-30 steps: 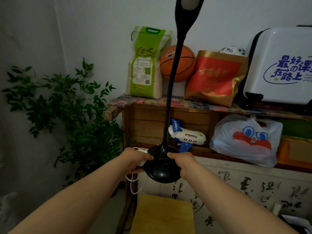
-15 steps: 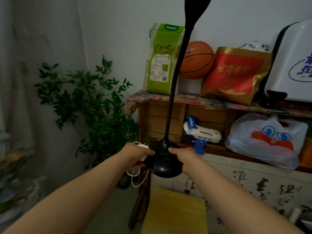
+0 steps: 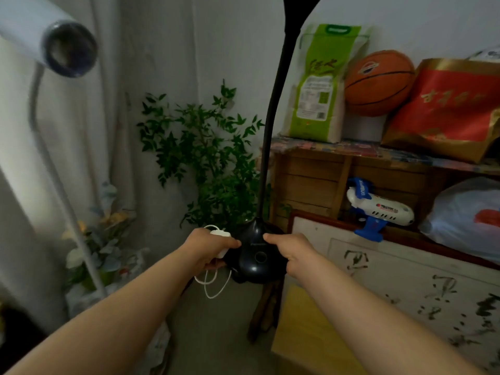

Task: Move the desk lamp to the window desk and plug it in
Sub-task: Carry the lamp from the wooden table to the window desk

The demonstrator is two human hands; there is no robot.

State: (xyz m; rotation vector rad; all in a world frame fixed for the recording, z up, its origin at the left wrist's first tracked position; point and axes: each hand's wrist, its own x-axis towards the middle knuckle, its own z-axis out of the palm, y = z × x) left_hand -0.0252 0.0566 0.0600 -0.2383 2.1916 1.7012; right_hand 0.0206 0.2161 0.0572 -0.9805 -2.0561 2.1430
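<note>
Carried in mid-air right of the plant [image 3: 205, 155]: desk lamp [image 3: 255, 255], neck rising upright. Base clamped between both hands, equally near. Left hand [image 3: 208, 249] also gripping white plug [image 3: 220, 240]; right hand [image 3: 290, 250] closed on base.

— How are the person's arms placed?

— Both bare forearms reach forward from the lower corners and converge, held up in the air.

— And the left hand [image 3: 209, 247]?

— Curled closed, thumb on top pointing toward the right hand, fingers wrapped under what it grips.

— The right hand [image 3: 290, 249]?

— Also closed, knuckles up, thumb stretched toward the left one. The two thumbs point at each other, near but apart, wrists level with one another.
</note>
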